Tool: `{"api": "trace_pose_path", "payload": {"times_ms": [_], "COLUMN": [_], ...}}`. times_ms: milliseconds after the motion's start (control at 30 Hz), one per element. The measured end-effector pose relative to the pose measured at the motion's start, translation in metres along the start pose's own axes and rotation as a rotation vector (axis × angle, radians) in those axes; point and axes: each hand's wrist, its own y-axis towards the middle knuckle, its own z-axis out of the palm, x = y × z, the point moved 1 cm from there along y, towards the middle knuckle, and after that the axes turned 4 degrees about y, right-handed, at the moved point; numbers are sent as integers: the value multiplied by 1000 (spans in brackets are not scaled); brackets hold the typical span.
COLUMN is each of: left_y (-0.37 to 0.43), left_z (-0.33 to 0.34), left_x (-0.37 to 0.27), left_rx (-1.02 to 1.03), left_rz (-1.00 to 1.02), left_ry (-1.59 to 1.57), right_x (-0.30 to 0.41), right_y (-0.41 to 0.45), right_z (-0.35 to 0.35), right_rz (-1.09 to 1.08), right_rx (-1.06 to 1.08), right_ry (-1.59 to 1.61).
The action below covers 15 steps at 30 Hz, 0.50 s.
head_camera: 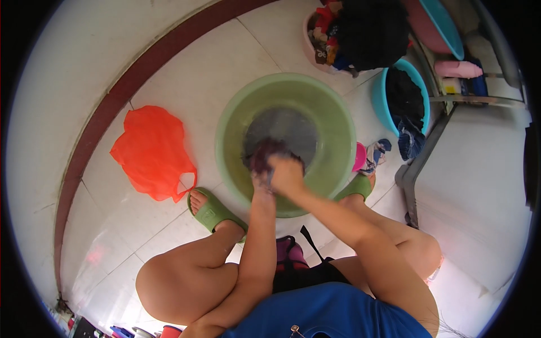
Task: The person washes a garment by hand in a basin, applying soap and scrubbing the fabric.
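A large green plastic basin (331, 110) stands on the floor between my feet, with greyish water (291, 122) in its bottom. Over the near part of the water, a wet dark maroon cloth (272, 150) is bunched between my hands. My left hand (263, 179) is closed on the near left side of the cloth and partly hidden by it. From the right, my right hand (287, 173) presses against the cloth with bent fingers; it is blurred, and its fingertips are hidden, so its hold cannot be made out.
An orange-red plastic bag (154, 152) lies left of the basin. To the right are a pink scoop or cup (359, 156), a crumpled cloth (375, 155) and a turquoise basin (380, 97) of dark clothes. A pink basin (310, 50) heaped with clothes stands farther off, near a metal rack (477, 100).
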Motion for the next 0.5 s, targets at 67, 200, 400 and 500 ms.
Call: {"api": "trace_pose_path", "payload": {"times_ms": [67, 200, 400, 500], "left_y": [5, 9, -3, -7], "left_z": [41, 0, 41, 85], "left_x": [34, 9, 17, 18], "left_rx": [-315, -99, -317, -323], "left_rz": [-85, 108, -33, 106], "left_ry": [29, 54, 170, 185], "right_x": [-54, -12, -53, -96], "right_y": [49, 23, 34, 80], "right_z": [-15, 4, 2, -27], "right_rz": [148, 200, 228, 118], "right_rx": [-237, -155, -208, -456], "right_ry": [-81, 54, 68, -212]}}
